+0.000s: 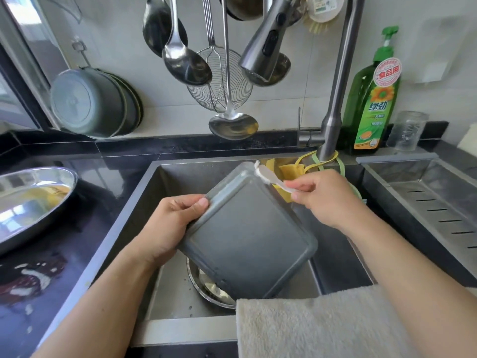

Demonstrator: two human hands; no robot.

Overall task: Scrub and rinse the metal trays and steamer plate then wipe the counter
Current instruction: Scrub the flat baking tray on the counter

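Observation:
A rectangular grey metal tray (247, 236) is held tilted over the sink (144, 202), its flat underside facing me. My left hand (173, 220) grips its left edge, thumb on top. My right hand (322, 195) holds a small white brush (268, 178) whose bristled end touches the tray's far top corner. Below the tray, a round metal dish (206, 290) lies on the sink floor, mostly hidden. An oval metal tray (33, 202) with yellowish residue rests on the dark counter (51, 280) at the left.
The faucet (333, 117) stands behind the sink, its spray head (265, 42) hanging above with no water running. A green soap bottle (371, 104) and glass jar (406, 130) stand at the right. Ladles and a strainer (219, 81) hang on the wall. A beige towel (322, 324) drapes the front edge. A drain rack (438, 202) is at the right.

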